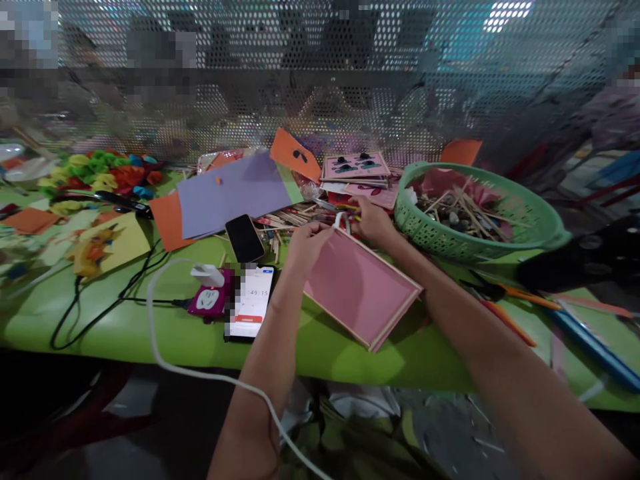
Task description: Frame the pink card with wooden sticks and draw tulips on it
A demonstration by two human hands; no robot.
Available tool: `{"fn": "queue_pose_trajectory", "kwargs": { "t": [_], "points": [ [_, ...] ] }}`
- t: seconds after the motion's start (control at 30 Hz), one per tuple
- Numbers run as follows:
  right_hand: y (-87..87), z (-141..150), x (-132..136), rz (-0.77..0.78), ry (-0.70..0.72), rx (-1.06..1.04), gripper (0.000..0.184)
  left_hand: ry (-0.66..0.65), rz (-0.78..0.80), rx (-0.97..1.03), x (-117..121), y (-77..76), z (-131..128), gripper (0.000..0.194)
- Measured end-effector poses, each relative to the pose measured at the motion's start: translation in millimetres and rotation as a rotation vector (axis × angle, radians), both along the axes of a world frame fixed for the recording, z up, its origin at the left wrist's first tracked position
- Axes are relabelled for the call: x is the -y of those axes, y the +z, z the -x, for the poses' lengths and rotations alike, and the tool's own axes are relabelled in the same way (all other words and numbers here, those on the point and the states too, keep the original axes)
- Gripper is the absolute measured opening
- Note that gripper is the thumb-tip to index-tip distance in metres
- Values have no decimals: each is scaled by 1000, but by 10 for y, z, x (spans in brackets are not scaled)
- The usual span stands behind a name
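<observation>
A pink card (363, 283) edged with thin pale wooden sticks lies tilted on the green table, below my hands. My left hand (311, 241) is closed on its upper left corner. Just past the top edge, my right hand (371, 221) has its fingers bent together beside a small white loop (342, 219). Something thin and yellow shows at those fingertips, too blurred to name. Loose wooden sticks (295, 217) lie scattered beyond my left hand.
A green basket (530, 243) of sticks and pebbles stands at right, with scissors (520, 293) in front. Left of my arm are a lit phone (253, 300), a dark phone (244, 239), a purple power adapter (207, 300) and a white cable (153, 320). Purple paper (230, 190) lies behind.
</observation>
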State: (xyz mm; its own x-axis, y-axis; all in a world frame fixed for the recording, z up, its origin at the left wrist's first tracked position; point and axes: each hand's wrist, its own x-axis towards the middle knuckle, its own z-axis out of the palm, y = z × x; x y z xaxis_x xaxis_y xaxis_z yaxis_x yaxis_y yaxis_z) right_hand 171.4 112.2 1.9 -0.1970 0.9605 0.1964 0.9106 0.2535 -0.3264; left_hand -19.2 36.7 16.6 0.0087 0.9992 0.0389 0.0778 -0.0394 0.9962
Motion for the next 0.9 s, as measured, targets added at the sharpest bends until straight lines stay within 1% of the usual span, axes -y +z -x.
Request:
{"fn": "queue_pose_trajectory", "kwargs": {
  "t": [0.07, 0.13, 0.2, 0.23, 0.33, 0.4, 0.47, 0.53, 0.6, 0.7, 0.8, 0.9],
  "points": [
    [16, -103, -2, -39, -25, -36, 64, 27, 6, 15, 11, 15, -4, 14],
    [31, -199, -2, -88, -60, -86, 63, 28, 6, 36, 28, 35, -12, 12],
    [50, -274, -2, -110, -84, -176, 64, 10, 5, 69, 43, 55, -20, 12],
    [63, -303, 1, -95, -86, -249, 65, -1, 8, 87, 48, 63, -23, 11],
    [125, -361, 49, 36, -62, -484, 64, -16, 8, 126, 49, 74, -27, 11],
    [189, -401, 140, 142, -23, -617, 64, -13, 4, 137, 44, 68, -25, 11],
    [273, -464, 285, 248, 77, -814, 70, -2, -1, 135, 36, 54, -23, 10],
    [373, -559, 461, 341, 188, -910, 72, 16, -6, 126, 27, 37, -22, 11],
    [475, -675, 634, 405, 248, -884, 73, 38, -2, 120, 18, 23, -23, 10],
    [578, -844, 833, 431, 265, -758, 74, 63, 33, 130, 7, 13, -30, 6],
    [590, -949, 939, 474, 301, -672, 78, 84, 35, 137, 3, 16, -36, 6],
    [554, -968, 980, 517, 279, -589, 77, 104, -25, 119, 7, 19, -40, 10]
  ]
}}
